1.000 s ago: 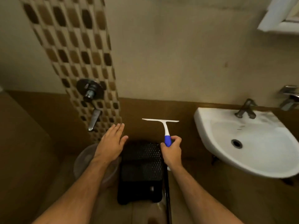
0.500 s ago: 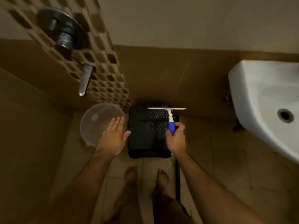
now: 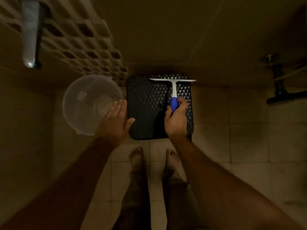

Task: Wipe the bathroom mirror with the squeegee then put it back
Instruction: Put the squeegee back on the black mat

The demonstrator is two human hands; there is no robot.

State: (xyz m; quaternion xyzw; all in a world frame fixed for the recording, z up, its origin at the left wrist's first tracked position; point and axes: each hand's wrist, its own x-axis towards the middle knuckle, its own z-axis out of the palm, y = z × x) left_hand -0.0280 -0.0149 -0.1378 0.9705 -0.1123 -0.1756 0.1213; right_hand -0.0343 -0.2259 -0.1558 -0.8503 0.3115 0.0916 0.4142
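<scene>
My right hand [image 3: 176, 121] grips the blue handle of the squeegee [image 3: 173, 86]. Its white stem and blade point away from me, over the far edge of a black perforated stool [image 3: 146, 105] on the floor. Whether the blade touches the stool I cannot tell. My left hand [image 3: 115, 123] hovers with straight fingers, holding nothing, between the stool and a clear plastic bucket [image 3: 88, 103]. The mirror is out of sight.
A patterned tile strip [image 3: 79, 42] and a metal spout [image 3: 29, 34] are on the wall at upper left. Dark plumbing [image 3: 280, 87] under the sink is at the right. My bare feet [image 3: 152, 158] stand on the tiled floor just before the stool.
The camera has tilted further down, so the sink has left the view. My right hand has lowered the squeegee over the stool. My left hand has stayed flat beside the bucket.
</scene>
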